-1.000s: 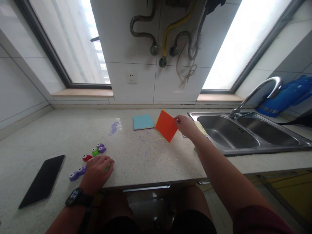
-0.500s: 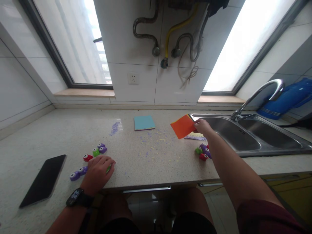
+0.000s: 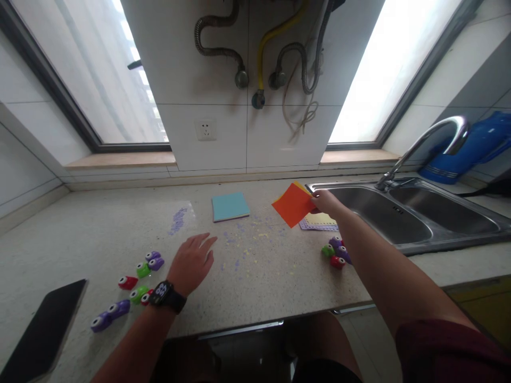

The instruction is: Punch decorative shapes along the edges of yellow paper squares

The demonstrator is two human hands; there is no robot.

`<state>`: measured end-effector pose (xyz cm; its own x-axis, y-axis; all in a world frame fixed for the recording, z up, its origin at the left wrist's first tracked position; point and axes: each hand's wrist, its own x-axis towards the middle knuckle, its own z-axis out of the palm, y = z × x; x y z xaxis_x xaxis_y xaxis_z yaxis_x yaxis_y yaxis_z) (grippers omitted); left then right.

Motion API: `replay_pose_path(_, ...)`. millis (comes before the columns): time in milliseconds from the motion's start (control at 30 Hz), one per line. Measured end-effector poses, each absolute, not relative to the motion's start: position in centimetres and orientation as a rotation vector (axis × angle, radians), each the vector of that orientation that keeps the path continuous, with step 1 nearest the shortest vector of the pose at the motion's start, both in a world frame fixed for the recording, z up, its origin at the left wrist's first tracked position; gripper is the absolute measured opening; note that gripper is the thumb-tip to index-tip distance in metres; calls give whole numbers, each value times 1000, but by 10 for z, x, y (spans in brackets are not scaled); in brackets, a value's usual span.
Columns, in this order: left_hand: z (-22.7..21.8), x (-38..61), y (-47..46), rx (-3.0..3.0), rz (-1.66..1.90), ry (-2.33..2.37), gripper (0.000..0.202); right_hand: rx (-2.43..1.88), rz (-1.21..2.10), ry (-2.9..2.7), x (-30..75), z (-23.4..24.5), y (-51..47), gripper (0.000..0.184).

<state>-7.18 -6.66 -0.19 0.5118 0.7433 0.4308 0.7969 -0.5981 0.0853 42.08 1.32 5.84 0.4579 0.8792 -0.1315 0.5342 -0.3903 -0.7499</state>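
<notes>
My right hand (image 3: pixel 327 202) pinches an orange square sheet of paper (image 3: pixel 293 204) by its right corner, holding it just above the counter beside the sink. Under it lie a yellow sheet and a purple sheet (image 3: pixel 318 221). My left hand (image 3: pixel 192 262), a black watch on its wrist, hovers open and flat over the speckled counter (image 3: pixel 255 276), fingers stretched toward a blue paper pad (image 3: pixel 230 206). A group of small coloured craft punches (image 3: pixel 131 284) lies left of that hand. Three more punches (image 3: pixel 336 252) sit beside my right forearm.
A steel double sink (image 3: pixel 403 213) with a curved tap (image 3: pixel 427 143) is at the right. A black phone (image 3: pixel 42 335) lies at the counter's left front edge. Purple and yellow paper bits (image 3: pixel 243 239) litter the middle. A blue object (image 3: pixel 467 154) stands behind the sink.
My left hand has left the punches, opened and moved forward and right over the counter. My right hand carried the orange sheet right toward the sink, then held it there.
</notes>
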Motion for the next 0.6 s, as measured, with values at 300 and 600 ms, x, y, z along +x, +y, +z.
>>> replay_pose_path(300,-29,-34,28,-2543,-700,-1479,44,-2021,404,-1426,405,69,55,19)
replay_pose_path(600,-37,-36,43,-2578,-618,-1539,41,-1804,-14,-1891,337,100,146,25)
